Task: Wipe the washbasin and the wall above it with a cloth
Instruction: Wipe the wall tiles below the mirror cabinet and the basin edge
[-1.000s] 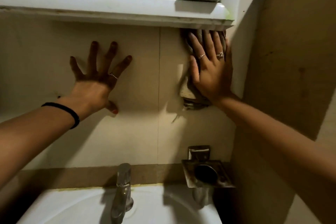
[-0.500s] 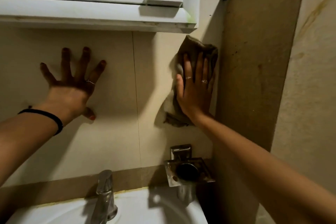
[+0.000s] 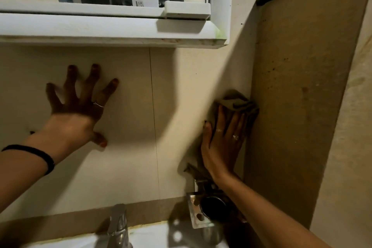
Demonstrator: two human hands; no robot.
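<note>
Cloth soft, limp, light; pinned flat on wall in right corner, above cup holder. Right hand pressing, fingers straight. Left hand splayed on wall, holding nothing. Best handled under flat palm; loose edges likely to droop, snag holder.

Both forearms are bare; no sleeves are seen. A thin black band is worn around the left wrist. On the left hand, a slim silver ring is fitted on one finger, and red polish is seen on the thumbnail; the other nails appear dark. On the right hand, two rings are worn: a plain band toward 9 o'clock and a more ornate ring toward 3 o'clock.
</note>
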